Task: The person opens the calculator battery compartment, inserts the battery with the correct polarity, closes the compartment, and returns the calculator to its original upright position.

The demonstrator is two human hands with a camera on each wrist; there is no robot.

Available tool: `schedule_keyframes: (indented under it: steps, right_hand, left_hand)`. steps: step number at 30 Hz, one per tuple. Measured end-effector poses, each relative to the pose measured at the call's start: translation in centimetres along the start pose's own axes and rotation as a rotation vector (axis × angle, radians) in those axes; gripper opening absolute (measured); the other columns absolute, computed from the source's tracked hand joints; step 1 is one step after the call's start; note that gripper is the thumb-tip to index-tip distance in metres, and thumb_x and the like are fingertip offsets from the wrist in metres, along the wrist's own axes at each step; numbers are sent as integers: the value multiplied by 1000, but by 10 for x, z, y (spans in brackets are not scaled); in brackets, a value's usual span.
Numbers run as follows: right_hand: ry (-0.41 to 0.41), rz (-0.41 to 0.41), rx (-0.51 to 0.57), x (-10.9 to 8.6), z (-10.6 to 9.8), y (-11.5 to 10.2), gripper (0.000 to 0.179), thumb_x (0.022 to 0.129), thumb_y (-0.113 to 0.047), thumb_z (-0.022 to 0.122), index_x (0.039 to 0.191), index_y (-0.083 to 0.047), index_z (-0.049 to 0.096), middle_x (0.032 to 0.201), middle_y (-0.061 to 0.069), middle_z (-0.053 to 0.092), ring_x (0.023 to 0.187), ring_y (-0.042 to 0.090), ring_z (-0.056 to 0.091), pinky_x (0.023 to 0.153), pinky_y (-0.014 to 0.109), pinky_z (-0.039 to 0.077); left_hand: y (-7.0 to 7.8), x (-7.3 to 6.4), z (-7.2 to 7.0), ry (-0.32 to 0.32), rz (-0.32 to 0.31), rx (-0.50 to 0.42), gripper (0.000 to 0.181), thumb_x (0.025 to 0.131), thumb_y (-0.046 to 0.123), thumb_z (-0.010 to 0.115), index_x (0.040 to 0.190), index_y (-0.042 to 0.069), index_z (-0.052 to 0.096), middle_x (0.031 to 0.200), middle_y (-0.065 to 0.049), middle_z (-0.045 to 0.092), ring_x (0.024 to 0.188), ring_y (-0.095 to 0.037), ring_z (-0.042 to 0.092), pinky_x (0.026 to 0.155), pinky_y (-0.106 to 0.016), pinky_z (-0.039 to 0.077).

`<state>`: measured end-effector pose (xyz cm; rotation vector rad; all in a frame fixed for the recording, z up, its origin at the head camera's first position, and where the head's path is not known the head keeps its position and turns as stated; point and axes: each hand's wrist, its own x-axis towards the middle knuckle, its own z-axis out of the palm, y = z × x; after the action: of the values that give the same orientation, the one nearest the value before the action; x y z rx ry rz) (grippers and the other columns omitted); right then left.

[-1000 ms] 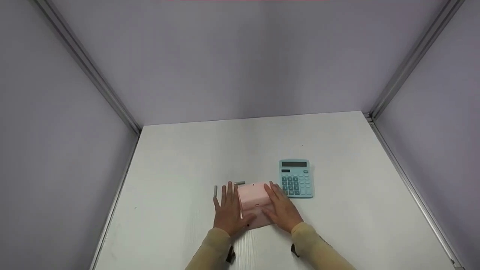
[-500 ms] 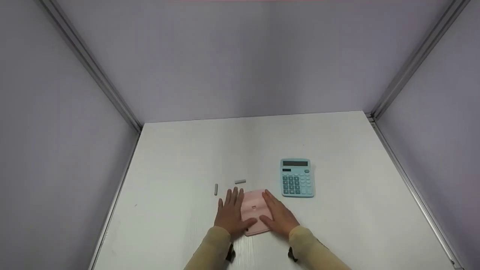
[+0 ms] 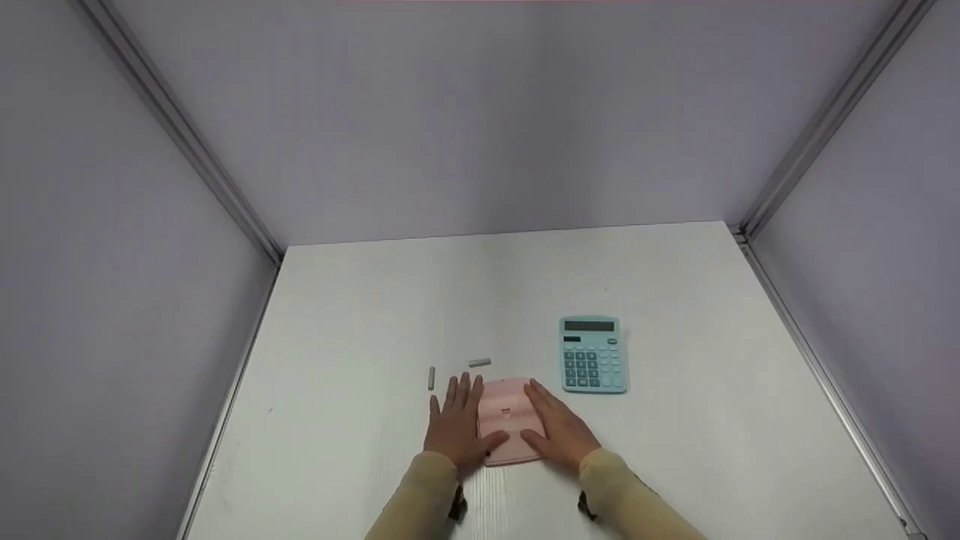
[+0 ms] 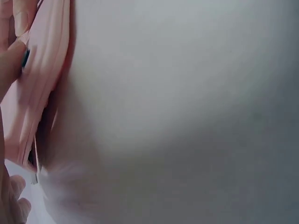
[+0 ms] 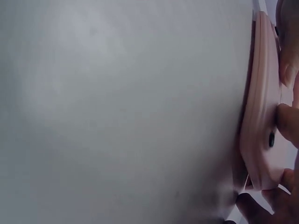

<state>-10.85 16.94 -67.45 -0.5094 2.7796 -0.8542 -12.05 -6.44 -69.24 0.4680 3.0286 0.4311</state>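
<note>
A flat pink device (image 3: 505,397) lies between my two hands, with a small notch on its upward face; its exact kind is not plain. My left hand (image 3: 456,431) rests along its left side, fingers straight, with the thumb on the lower part of its face. Along the right edge lies my right hand (image 3: 562,431), fingers extended and thumb pressing on the face too. In the right wrist view a dark round spot shows near a rounded corner of the pink device (image 5: 262,102). Two small silver cylinders, which look like batteries, lie beyond my left fingers: one upright-pointing (image 3: 431,378), one crosswise (image 3: 480,362).
A light blue calculator (image 3: 592,355) lies face up to the right, a little beyond my right hand. The white table (image 3: 360,315) is bounded by grey panels (image 3: 420,120) at the back and both sides, with metal rails at the corners.
The pink device has moved nearer to me, away from the blue calculator and the cylinders, and now lies flatter. Both hands moved along with it, thumbs still on its face.
</note>
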Motion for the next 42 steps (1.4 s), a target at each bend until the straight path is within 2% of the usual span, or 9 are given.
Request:
schedule_keyframes:
  steps: [4,7,14,21,26,32,36,42]
  right_hand:
    - [-9,37,14,0,-1,-1,73,93,-42,60,154,-22,24,159,-3,21,143,22,25,114,43,27]
    - [8,29,4,-1,-2,-1,71,92,-41,62,152,-20,30,157,0,27,141,24,29,113,44,29]
    - [74,14,-32,-3,1,-2,61,91,-40,64,144,-16,44,148,6,40,136,26,38,110,45,34]
    - [82,-2,-47,-1,-3,-2,58,89,-37,67,140,-15,49,142,8,45,132,28,42,108,46,36]
    - [58,-8,-78,5,-9,-1,56,89,-37,68,138,-14,52,140,9,49,130,28,44,108,45,37]
    - [4,13,-84,13,-19,-2,56,89,-35,69,139,-16,52,142,5,49,132,25,44,109,45,36]
    - [-8,-17,-129,20,-27,-4,54,88,-34,69,136,-13,54,139,6,52,130,25,46,108,44,36]
    - [-43,-102,-179,30,-34,-12,53,88,-32,69,135,-12,55,133,4,58,123,23,50,106,41,39]
  left_hand:
    - [-6,-4,3,31,-27,31,99,84,80,34,156,17,11,160,-10,13,147,-31,9,111,-63,15]
    - [-9,-7,4,35,-51,29,94,86,77,34,156,20,11,161,-10,11,147,-30,8,111,-63,14]
    - [-1,-13,-1,54,-91,62,86,90,70,38,156,20,13,160,-12,16,146,-30,10,111,-64,16]
    - [13,-18,2,-3,-77,19,112,77,83,43,155,10,11,158,-14,20,146,-33,13,108,-67,17]
    - [12,-20,9,-39,-92,7,121,71,90,39,155,10,6,160,-10,16,146,-32,10,107,-69,14]
    - [12,-20,13,-64,-85,-15,130,65,94,38,155,8,2,160,-11,11,147,-32,6,105,-73,9]
    - [14,-18,12,-70,-85,-24,130,66,94,37,155,7,-1,161,-12,7,147,-33,2,103,-76,5]
    - [17,-19,15,-73,-122,-11,131,63,96,32,155,10,-3,161,-10,4,146,-34,0,99,-79,2]
